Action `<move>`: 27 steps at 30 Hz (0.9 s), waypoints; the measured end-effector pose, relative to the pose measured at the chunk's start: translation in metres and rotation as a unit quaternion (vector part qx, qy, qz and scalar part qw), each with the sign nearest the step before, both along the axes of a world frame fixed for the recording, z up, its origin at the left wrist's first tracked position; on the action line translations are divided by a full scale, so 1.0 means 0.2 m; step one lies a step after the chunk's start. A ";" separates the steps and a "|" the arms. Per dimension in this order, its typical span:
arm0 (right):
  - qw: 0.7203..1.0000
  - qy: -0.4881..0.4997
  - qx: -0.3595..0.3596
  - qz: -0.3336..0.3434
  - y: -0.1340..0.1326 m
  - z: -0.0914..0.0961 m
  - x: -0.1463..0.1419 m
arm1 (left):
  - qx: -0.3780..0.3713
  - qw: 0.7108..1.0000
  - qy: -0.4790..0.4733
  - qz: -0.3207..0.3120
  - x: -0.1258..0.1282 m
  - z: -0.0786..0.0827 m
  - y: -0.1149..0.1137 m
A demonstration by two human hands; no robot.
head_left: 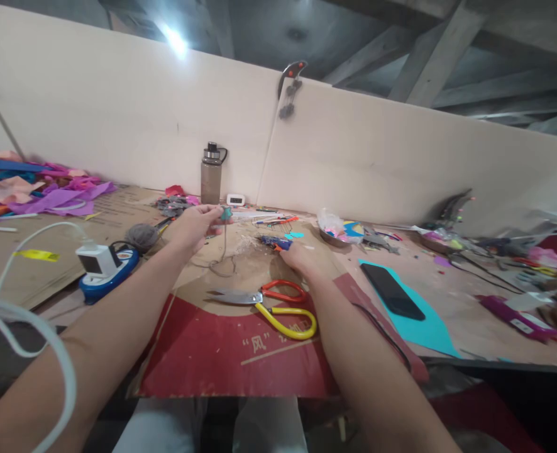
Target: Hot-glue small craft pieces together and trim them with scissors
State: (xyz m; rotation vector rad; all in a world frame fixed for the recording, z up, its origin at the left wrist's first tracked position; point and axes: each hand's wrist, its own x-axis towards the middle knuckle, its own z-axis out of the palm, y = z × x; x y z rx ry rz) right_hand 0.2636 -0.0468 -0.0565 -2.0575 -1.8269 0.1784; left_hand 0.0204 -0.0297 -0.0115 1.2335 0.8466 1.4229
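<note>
My left hand (198,223) pinches a small blue-green bit (226,214), eleven o'clock from the scissors (258,298); my right hand (298,257) grips a blue glue gun (275,241)

The right hand (297,256) partly hides a blue tool (275,241); edges crop both forearms (363,352).

Left hand (202,224) pinches teal piece (226,214) — right hand (299,257) holds blue tool (275,241) — scissors (258,297) between forearms (132,314).

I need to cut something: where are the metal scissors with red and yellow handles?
In the head view, the scissors lie just below centre on red-and-brown cardboard, just left of the right forearm.
</note>
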 end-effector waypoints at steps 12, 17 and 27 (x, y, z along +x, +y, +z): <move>0.844 0.479 0.197 0.139 -0.08 0.11 -0.13 | -0.069 0.995 -0.055 0.048 -0.01 0.00 0.00; 0.842 0.465 0.156 0.226 -0.18 0.16 -0.23 | -0.098 0.992 -0.062 0.053 -0.01 -0.02 0.02; 0.883 0.363 0.174 0.241 -0.19 0.13 -0.24 | -0.113 0.991 -0.061 0.046 0.00 -0.03 0.03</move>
